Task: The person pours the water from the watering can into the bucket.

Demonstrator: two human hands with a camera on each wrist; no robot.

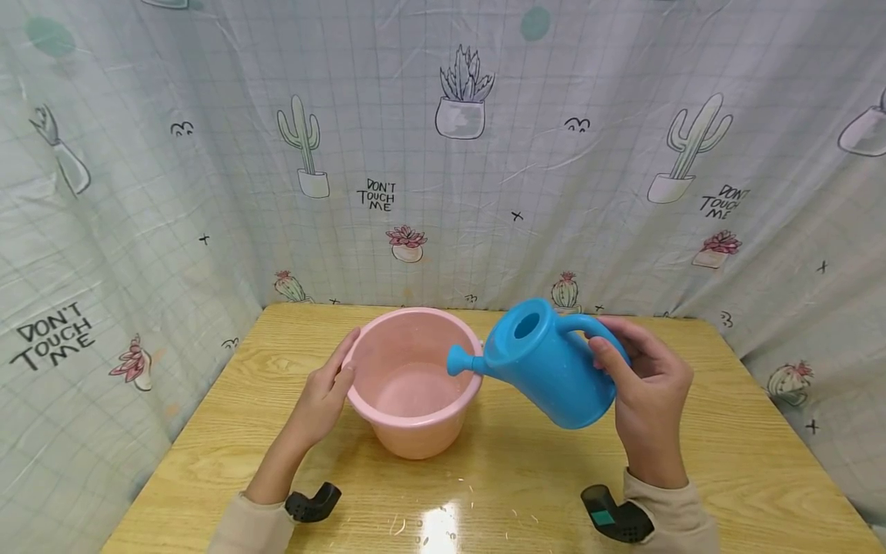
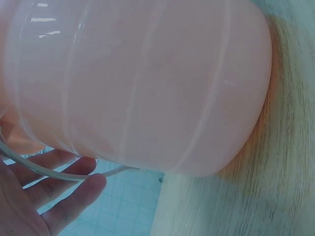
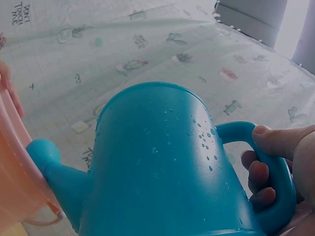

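Observation:
A pink plastic bucket [image 1: 415, 422] stands on the wooden table. My left hand [image 1: 325, 392] holds its left rim, with the thumb at the edge; in the left wrist view, the bucket's thin handle [image 2: 64, 175] crosses the fingers. A blue watering can [image 1: 554, 377] is held in the air, tilted to the left, by my right hand [image 1: 647, 385], whose fingers curl round the can's handle [image 3: 283, 187]. The can's spout [image 1: 462, 362] reaches over the bucket's right rim. Droplets cling to the can's side. I cannot tell whether water is flowing.
The wooden table [image 1: 747, 462] carries small wet spots near its front. Behind it and along both sides hangs a light curtain [image 1: 512, 169] printed with potted cacti. A black wrist device sits by each sleeve.

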